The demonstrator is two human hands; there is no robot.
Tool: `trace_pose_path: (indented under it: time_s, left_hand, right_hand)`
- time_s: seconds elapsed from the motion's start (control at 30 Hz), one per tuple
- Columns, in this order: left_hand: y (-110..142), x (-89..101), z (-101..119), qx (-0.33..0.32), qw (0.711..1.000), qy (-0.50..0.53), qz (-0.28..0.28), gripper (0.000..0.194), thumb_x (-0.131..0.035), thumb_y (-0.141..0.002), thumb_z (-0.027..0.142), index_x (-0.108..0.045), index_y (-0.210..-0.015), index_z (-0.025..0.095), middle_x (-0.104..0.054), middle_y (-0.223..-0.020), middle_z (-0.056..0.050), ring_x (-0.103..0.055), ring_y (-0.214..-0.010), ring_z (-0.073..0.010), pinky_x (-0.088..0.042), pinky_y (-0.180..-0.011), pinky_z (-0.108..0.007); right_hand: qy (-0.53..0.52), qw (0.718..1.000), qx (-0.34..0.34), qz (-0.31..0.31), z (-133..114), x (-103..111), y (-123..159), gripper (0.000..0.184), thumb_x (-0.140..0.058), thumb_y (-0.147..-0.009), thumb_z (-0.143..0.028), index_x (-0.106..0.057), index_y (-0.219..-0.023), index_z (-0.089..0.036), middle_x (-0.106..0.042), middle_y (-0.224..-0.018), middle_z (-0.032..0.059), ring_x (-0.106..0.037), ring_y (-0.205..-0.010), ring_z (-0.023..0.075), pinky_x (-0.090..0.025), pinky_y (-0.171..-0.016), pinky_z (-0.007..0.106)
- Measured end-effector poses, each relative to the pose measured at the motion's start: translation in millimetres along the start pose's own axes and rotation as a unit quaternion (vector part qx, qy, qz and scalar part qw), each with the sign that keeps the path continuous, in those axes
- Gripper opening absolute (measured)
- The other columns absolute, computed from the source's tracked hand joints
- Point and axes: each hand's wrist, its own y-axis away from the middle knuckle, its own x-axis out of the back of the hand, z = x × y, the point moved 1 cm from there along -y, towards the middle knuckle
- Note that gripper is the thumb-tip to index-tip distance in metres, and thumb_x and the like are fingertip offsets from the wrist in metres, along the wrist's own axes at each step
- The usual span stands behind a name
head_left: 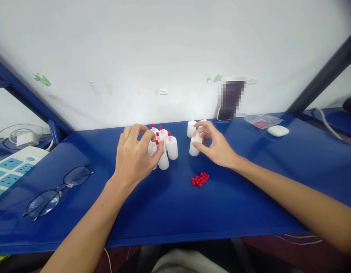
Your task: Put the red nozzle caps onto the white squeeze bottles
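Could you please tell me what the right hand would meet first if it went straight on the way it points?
The right hand would first meet the uncapped white bottle at its fingers, though depth leaves unclear whether they touch it.

the desktop (152, 212) is plain blue; the wall (175, 57) at twelve o'clock is off-white, with pale green residue (42, 79) at ten. just off centre toward seven, the squeeze bottles (172, 149) are milky white with red caps (169, 134); toward four, the uncapped bottle (194, 151) is all milky white. the loose caps (200, 179) at five are red. at nine, the power strip (19, 158) is white with light-blue socket panels (10, 163).
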Motion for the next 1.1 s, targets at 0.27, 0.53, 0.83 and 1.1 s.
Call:
trace_pose_path:
  time_s: [0.27,0.53,0.83,1.1]
  left_hand:
    - [14,5.8,41,-0.208,0.957,0.200,-0.006,0.011,-0.057,-0.083,0.014,-0.055,-0.093,0.017,-0.060,-0.082,-0.004,-0.056,-0.073,-0.0161,-0.049,-0.067,-0.028]
    - [30,-13.8,68,-0.132,0.919,0.147,-0.342,0.032,-0.050,-0.091,0.045,-0.054,-0.104,0.017,-0.062,-0.082,-0.004,-0.062,-0.069,-0.0220,-0.048,-0.056,-0.033]
    - [19,-19.0,65,-0.203,0.889,0.130,-0.390,0.039,-0.037,-0.100,0.053,-0.056,-0.104,0.018,-0.063,-0.083,-0.002,-0.061,-0.061,-0.0186,-0.039,-0.050,-0.029]
    - [23,-21.3,65,-0.216,0.886,0.137,-0.386,0.037,-0.035,-0.102,0.048,-0.059,-0.097,0.020,-0.061,-0.076,0.000,-0.060,-0.057,-0.0175,-0.033,-0.048,-0.029]
  right_hand:
    - [-0.155,0.983,-0.051,-0.085,-3,-4,-2,0.010,-0.054,-0.086,-0.021,-0.060,-0.093,-0.018,-0.063,-0.096,0.0033,-0.056,-0.083,0.0160,-0.043,-0.073,0.030]
    - [-0.121,0.984,-0.030,-0.130,-2,-5,4,0.018,-0.054,-0.088,-0.022,-0.064,-0.104,-0.020,-0.063,-0.102,0.0038,-0.058,-0.091,0.0178,-0.043,-0.085,0.034]
    - [-0.107,0.983,-0.045,-0.139,2,-6,4,0.019,-0.053,-0.089,-0.024,-0.062,-0.106,-0.020,-0.062,-0.092,0.0014,-0.055,-0.083,0.0166,-0.041,-0.079,0.032]
    - [-0.091,0.984,-0.056,-0.143,-1,-5,4,0.016,-0.052,-0.089,-0.024,-0.061,-0.102,-0.020,-0.061,-0.092,0.0010,-0.055,-0.084,0.0162,-0.040,-0.077,0.030]
